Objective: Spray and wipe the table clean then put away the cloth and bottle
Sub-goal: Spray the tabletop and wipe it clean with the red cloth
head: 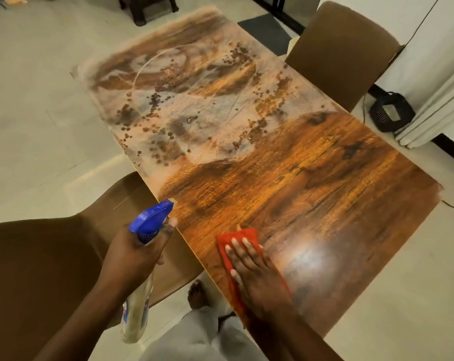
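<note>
The long wooden table [312, 178] runs away from me. Its far half is covered with a pale dusty film and dark droplet spots, while the near half looks glossy. My left hand [137, 254] grips a spray bottle [149, 222] with a blue trigger head, held just off the table's left edge with the nozzle pointing over the table. The bottle's pale body hangs below my wrist. My right hand [257, 277] lies flat, fingers spread, pressing a red cloth [228, 243] onto the near end of the table.
A brown chair [343, 50] stands at the table's right side and another brown chair [51, 256] at its left, close to my left arm. A black device [391, 112] with a cable sits on the floor by white curtains [439, 110]. My bare foot [197, 293] shows below the table edge.
</note>
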